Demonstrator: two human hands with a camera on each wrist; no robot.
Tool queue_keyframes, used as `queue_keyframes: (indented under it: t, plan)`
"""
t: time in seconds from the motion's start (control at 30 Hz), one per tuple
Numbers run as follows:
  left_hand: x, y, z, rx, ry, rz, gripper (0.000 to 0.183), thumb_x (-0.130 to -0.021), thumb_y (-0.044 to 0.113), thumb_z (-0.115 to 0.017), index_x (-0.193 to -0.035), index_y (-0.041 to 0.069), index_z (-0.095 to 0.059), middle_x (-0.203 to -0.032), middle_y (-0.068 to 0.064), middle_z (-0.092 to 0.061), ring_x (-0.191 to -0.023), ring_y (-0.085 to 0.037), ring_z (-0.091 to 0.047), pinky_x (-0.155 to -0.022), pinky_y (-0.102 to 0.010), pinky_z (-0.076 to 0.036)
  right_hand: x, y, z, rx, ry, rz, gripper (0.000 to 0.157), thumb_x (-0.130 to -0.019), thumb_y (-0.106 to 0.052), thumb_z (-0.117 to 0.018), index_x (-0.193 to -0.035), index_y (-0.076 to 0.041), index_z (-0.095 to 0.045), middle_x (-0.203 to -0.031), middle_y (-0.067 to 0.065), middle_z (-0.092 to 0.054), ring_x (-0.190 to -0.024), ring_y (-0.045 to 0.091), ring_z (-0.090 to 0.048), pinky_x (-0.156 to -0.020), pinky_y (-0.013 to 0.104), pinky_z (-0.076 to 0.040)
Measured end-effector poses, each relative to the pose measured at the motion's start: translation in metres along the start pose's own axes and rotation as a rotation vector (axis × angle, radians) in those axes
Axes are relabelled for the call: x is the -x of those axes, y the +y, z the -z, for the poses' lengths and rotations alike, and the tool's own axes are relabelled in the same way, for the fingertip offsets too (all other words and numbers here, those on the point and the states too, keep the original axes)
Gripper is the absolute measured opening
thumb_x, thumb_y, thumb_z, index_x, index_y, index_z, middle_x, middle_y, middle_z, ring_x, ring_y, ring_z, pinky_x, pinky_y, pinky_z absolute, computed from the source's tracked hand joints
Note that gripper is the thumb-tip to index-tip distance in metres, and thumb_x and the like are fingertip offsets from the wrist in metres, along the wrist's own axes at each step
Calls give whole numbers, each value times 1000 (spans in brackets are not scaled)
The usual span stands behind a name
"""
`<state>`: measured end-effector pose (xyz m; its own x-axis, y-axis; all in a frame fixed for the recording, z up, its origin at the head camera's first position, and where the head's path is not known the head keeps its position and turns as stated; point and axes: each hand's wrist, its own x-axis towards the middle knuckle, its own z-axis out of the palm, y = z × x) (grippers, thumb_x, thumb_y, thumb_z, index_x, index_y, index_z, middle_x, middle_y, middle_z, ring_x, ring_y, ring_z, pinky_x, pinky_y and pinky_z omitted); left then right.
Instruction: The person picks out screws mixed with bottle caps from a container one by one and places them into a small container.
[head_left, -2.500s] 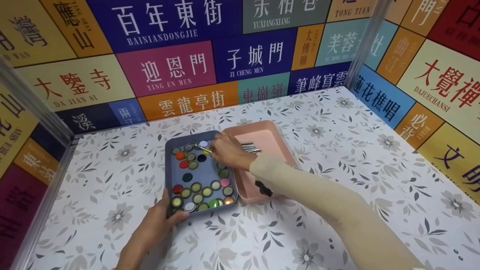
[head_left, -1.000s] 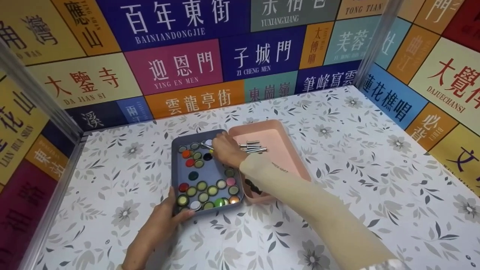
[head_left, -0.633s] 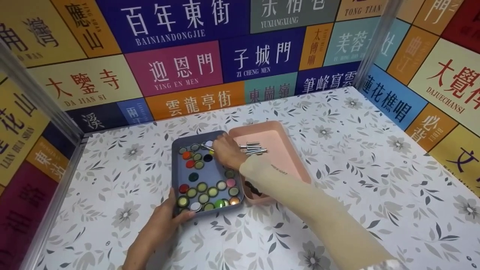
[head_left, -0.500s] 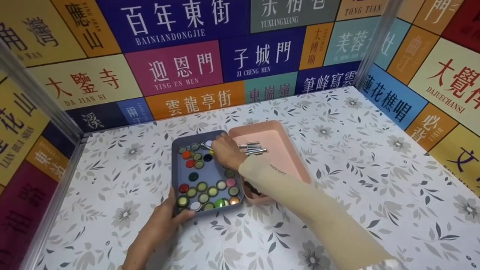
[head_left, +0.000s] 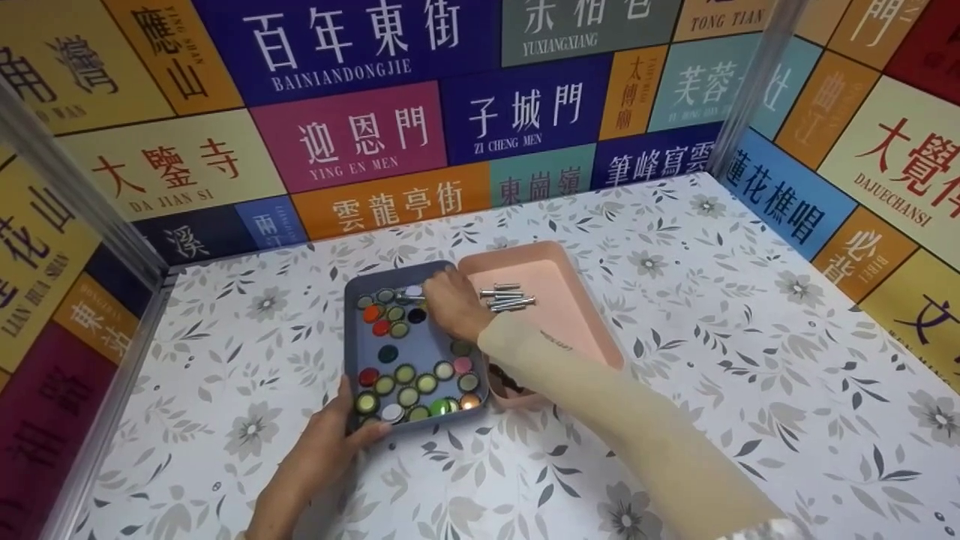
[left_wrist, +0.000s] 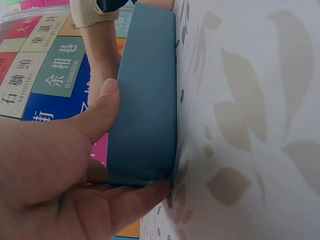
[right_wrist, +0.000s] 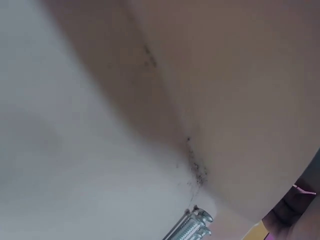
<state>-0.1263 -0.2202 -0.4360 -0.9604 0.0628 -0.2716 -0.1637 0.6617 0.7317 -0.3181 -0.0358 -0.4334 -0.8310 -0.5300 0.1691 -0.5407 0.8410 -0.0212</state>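
My left hand (head_left: 319,442) grips the near left corner of a blue-grey tray (head_left: 349,334). The left wrist view shows its thumb on the edge of the tray wall (left_wrist: 142,100) and fingers round the corner. Bottle caps (head_left: 406,374) of several colours lie in this tray, some with the hollow side up. Over its far right part, my right hand (head_left: 454,304) pinches a thin silver rod (head_left: 407,298), whose end points left among the far caps. It resembles the bolts beside it; its far part and the fingertips are hidden by the hand.
A pink tray (head_left: 574,307) touches the blue-grey tray on the right. Several silver bolts (head_left: 511,302) lie in it, partly seen in the right wrist view. My right sleeve (head_left: 570,364) crosses above it. Printed wall panels (head_left: 386,202) border the flowered tabletop (head_left: 697,300).
The rod in my right hand has swung flatter, and its end sits lower. A far cap near it has shifted slightly left. My left hand keeps its grip on the tray.
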Motion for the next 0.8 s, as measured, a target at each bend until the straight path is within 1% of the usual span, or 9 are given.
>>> queue_keyframes:
  t: [0.1,0.17,0.27,0.33,0.4,0.47,0.57,0.7,0.8]
  plan:
    - [0,1,0,3,-1,1,109,-90,40,-72,-160,6,5,-161,-21,-33,-149,-37,-34,-125,-55,-19,1,3,1,-26,39,5,23,-91,3,-59,-78,-5,-76,-84,10,-75,-85,27,-70,-84,40,-57]
    - [0,2,0,4,-2,4,109,-90,39,-72,-161,7,5,-161,-19,-34,-149,-36,-34,-125,-55,-19,1,5,2,-65,61,-5,27,-91,3,-59,-68,-7,-69,-74,9,-72,-77,24,-68,-81,39,-57]
    - [0,2,0,-2,-5,8,109,-90,40,-71,-160,8,6,-162,-19,-33,-149,-37,-34,-125,-55,-18,2,8,2,-148,93,-27,39,-91,-2,-63,-55,-11,-52,-55,3,-56,-61,18,-56,-70,36,-55]
    - [-1,2,0,-4,-9,16,109,-91,40,-71,-160,8,6,-162,-20,-32,-149,-37,-33,-125,-55,-18,3,10,3,-204,99,-44,43,-91,-9,-69,-54,-11,-45,-54,2,-47,-59,18,-47,-64,35,-49]
    - [0,2,0,-5,-14,29,109,-91,41,-71,-160,7,6,-162,-20,-32,-150,-37,-32,-125,-55,-18,5,13,3,-236,100,-49,38,-89,-17,-75,-58,-9,-55,-58,2,-53,-63,18,-50,-66,35,-49]
    - [0,2,0,-11,-22,41,110,-91,43,-70,-159,4,7,-162,-22,-30,-150,-39,-30,-124,-56,-18,7,15,4,-253,93,-41,26,-86,-22,-80,-70,-5,-69,-70,5,-66,-72,21,-60,-78,36,-52]
    - [-1,1,0,-11,-37,67,112,-90,46,-70,-159,2,7,-162,-23,-28,-151,-39,-28,-124,-57,-18,10,21,6,-275,99,-24,16,-83,-12,-79,-91,1,-75,-93,13,-73,-92,30,-64,-92,41,-51]
    - [-3,1,1,-9,-45,77,113,-90,47,-71,-159,4,8,-163,-21,-29,-151,-38,-28,-124,-57,-19,12,30,11,-337,109,-28,13,-83,1,-70,-95,2,-74,-101,16,-70,-99,33,-60,-88,40,-56]
    - [-4,1,1,-9,-46,62,113,-90,47,-71,-159,5,8,-163,-20,-29,-151,-37,-29,-125,-56,-18,15,38,17,-373,89,-38,11,-86,1,-67,-95,1,-74,-101,16,-68,-100,31,-58,-86,37,-57]
